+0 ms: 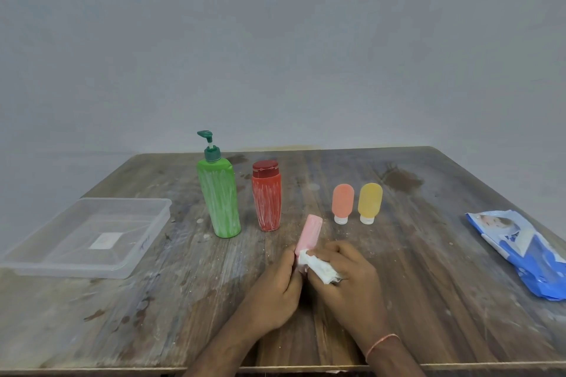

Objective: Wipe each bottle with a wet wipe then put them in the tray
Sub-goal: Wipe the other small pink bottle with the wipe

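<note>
My left hand (277, 288) grips the lower end of a small pink bottle (310, 232), which tilts up and away from me. My right hand (349, 280) presses a crumpled white wet wipe (318, 266) against the bottle's base. A green pump bottle (219, 202) and a red flip-cap bottle (266, 199) stand behind, both streaked with white. An orange bottle (342, 203) and a yellow bottle (369, 202) stand on their white caps to the right. A clear plastic tray (39, 266) lies at the left with nothing in it but a label.
A blue and white wet wipe pack (520, 251) lies at the table's right edge. The wooden table (428, 285) is worn and stained, with its front edge just below my wrists. A plain grey wall rises behind it.
</note>
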`<state>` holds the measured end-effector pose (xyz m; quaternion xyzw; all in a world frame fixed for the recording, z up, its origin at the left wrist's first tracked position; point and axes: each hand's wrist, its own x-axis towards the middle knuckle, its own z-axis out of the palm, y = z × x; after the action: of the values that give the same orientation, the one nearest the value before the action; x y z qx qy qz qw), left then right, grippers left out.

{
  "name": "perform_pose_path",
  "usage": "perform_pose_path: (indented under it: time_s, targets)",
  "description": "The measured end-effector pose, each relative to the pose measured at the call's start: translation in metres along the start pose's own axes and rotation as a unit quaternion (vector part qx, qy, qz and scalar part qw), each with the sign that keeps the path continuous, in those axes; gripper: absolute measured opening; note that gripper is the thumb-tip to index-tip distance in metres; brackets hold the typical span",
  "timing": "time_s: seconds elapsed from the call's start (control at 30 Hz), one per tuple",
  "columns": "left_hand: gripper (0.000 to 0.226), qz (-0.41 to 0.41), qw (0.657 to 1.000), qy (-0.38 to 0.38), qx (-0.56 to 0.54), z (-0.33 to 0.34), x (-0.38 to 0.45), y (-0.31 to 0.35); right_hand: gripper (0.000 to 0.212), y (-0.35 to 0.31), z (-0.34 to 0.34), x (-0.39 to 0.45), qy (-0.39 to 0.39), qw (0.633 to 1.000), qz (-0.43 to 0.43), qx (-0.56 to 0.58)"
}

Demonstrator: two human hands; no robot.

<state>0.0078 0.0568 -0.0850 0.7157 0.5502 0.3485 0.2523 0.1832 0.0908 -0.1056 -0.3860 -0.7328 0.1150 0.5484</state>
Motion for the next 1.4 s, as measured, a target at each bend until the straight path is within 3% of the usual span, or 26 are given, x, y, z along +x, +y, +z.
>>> perform_pose_path:
  time_s: [0.4, 0.83, 1.23, 1.4]
  targets:
    - [0.017, 0.017, 0.999, 0.01, 0.027, 0.0012, -0.0017, 0.0027, 0.023, -0.0017, -0.0025, 0.0004, 0.009, 1.0, -0.003, -0.005]
    - [0.037, 0.035, 0.998, 0.009, 0.043, 0.003, -0.0016, 0.0031, 0.021, -0.0069, -0.0004, -0.0015, -0.007, 1.0, -0.015, 0.006]
    - [0.031, 0.033, 0.998, 0.017, 0.051, 0.0045, -0.0005, 0.0016, 0.023, -0.0014, -0.0022, -0.0006, 0.021, 0.999, 0.006, -0.041]
    - [0.034, 0.029, 0.998, 0.013, 0.052, 0.0052, -0.0007, -0.001, 0.02, -0.0031, 0.0011, -0.0019, -0.005, 1.0, -0.01, -0.004]
